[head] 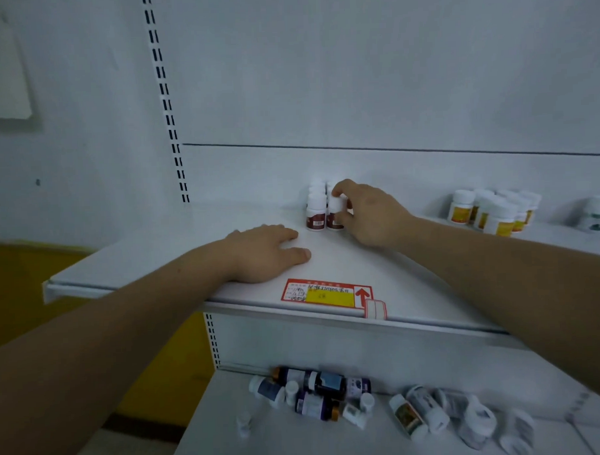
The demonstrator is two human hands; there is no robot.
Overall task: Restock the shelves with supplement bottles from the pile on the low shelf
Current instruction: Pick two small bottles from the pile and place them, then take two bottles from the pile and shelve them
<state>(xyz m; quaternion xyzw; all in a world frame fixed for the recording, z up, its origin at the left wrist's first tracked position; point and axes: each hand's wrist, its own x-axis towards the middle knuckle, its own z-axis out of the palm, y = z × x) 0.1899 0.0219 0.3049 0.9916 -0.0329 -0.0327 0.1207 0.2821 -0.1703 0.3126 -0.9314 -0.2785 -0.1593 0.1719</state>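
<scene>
Right hand [369,214] grips red-label bottle [335,214] into upper-shelf [157,259] row; left hand [269,252] flat, empty; pile [331,393] remains below.

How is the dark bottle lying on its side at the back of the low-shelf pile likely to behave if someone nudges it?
The dark bottle looks round-bodied and lies on its side, so it would probably roll. Other bottles crowd against it, so a nudge may shift neighbours such as the purple-labelled bottle. Its smooth, glossy-looking surface suggests it might be slippery, though the picture is blurry.

bare shelf [140,263] left, yellow-label bottles [492,210] crowd right
</scene>
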